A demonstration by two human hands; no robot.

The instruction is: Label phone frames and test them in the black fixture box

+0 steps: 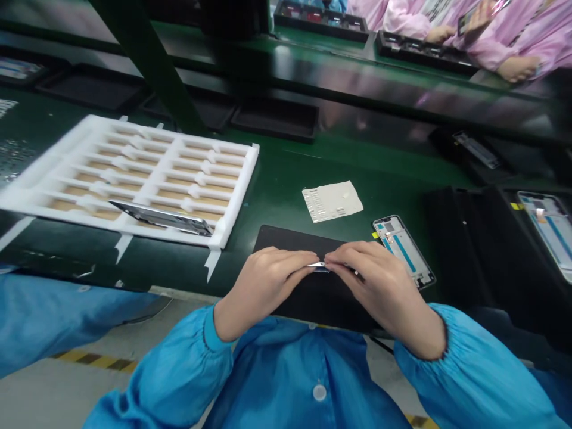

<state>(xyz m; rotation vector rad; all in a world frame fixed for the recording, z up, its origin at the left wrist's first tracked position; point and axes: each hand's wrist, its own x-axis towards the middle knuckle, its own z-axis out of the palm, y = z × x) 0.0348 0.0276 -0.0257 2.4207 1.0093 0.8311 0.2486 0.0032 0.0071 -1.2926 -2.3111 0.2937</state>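
Note:
My left hand [270, 280] and my right hand [384, 280] meet over a black mat [295, 238], fingertips almost touching. Both are closed, thumbs and fingers pinching a thin silver-edged piece [319, 266]. Only a short strip of it shows between them; the fingers cover the rest, so its kind is unclear. Right of my right hand lies a phone frame [404, 253] with blue strips and a yellow tab. Beyond the mat is a cream sheet [333, 201] with rows of small slits.
At left, a white foam tray [254, 161] with slots carries one phone frame [163, 217] leaning on its near edge. Black trays [274, 119] line the back. A green post [156, 65] slants over the bench. At right, another phone frame [547, 229] rests on black material. Co-workers in pink sleeves [411, 21] sit opposite.

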